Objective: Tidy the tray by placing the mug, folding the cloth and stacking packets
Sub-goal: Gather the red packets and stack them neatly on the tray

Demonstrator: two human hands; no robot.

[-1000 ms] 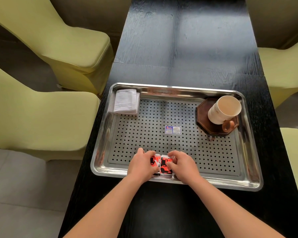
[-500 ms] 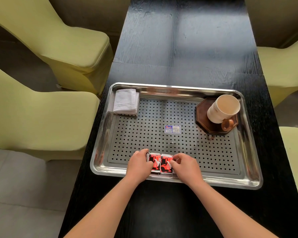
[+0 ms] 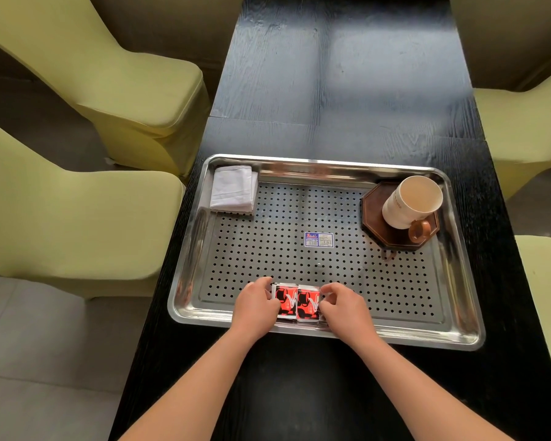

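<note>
Head view: a person's two bare forearms reach over a steel tray (image 3: 458, 337) that sits on a dark surface (image 3: 331, 90).
Landmark: all places below are given relative to the tray.
Mug: the mug (image 3: 409, 202) stands on a brown octagonal coaster (image 3: 376, 214) in the far right corner, handle toward the near side. Judged placed.
Cloth: the white cloth (image 3: 234, 189) lies folded in the far left corner, partly on the sloped wall. Judged done.
Packets: two red-and-black packets (image 3: 297, 302) show side by side at the near edge, about mid-width, touching each other. Whether more lie beneath them cannot be told.
Progress: judged late; only the packet step appears open, since the visible pair lies edge to edge, not one on the other.
Left hand: the left hand (image 3: 256, 305) rests at the left end of the packets, fingers curled narrow against that end.
Right hand: the right hand (image 3: 344, 305) mirrors it at the right end, fingers bent and pinching the packet edge.
Pose: both wrists low over the near rim, palms facing each other, packets bracketed between them.
Label: a small blue sticker (image 3: 318, 240) sits on the perforated floor near the centre.
</note>
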